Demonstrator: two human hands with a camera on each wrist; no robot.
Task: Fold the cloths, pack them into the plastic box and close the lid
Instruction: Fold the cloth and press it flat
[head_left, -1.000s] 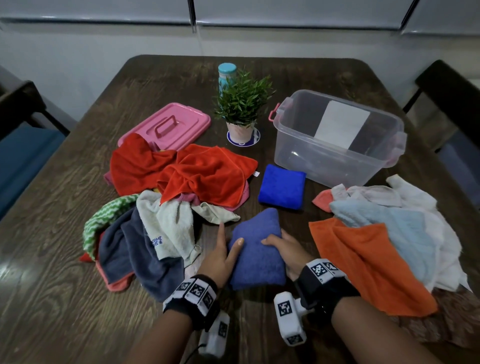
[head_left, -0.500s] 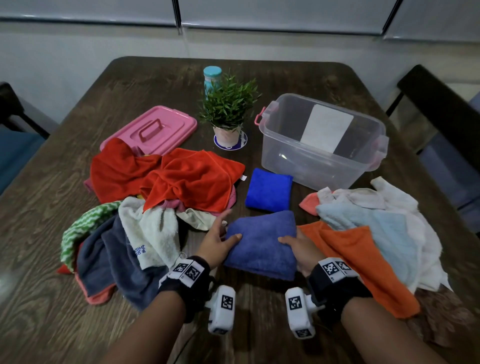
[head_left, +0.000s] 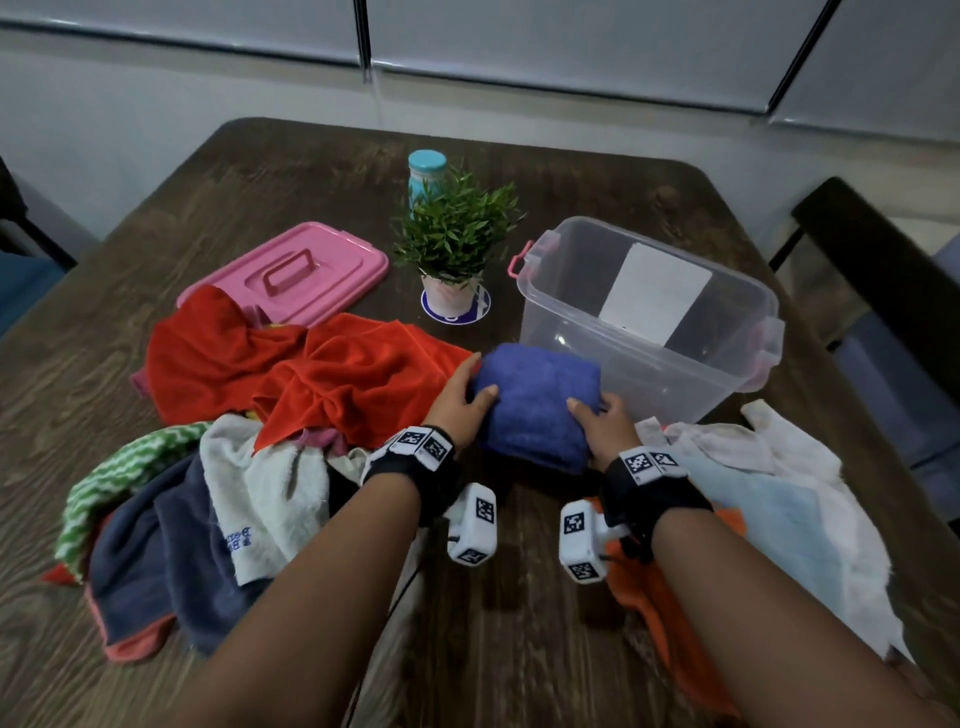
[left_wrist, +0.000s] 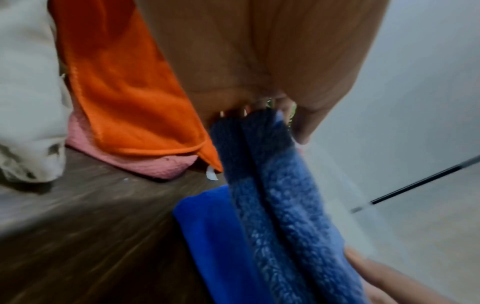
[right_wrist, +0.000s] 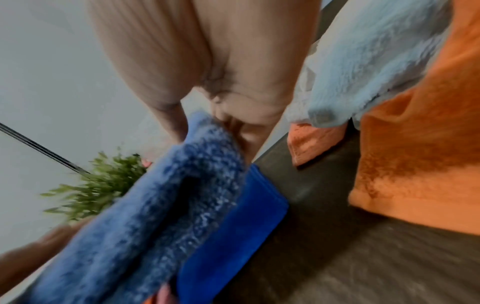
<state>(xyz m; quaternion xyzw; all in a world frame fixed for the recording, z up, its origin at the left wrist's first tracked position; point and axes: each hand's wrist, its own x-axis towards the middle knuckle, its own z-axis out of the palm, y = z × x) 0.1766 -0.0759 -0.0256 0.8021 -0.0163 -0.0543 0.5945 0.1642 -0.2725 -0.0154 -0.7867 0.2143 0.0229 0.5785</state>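
Starting at the left of the bench, a heap of unfolded cloths in green, navy, cream and red lies loose, probably waiting its turn, with the red ones draped over a corner of the pink lid, which lies off the box and out of the way. Behind the middle stand a small potted plant and a teal bottle.

At the centre, the left hand and right hand each pinch one side of the folded purple-blue cloth, thumbs on top and fingers curled beneath, most likely so that the fold keeps its shape while carried. It hangs clear of the bench, above a folded bright blue cloth that lies on the wood just before the box.

Just right of it stands the clear plastic box, open and apparently holding no cloth yet; the cloth in hand is near its front wall, not inside. Further right lies a second loose pile of orange, pale blue and white cloths.
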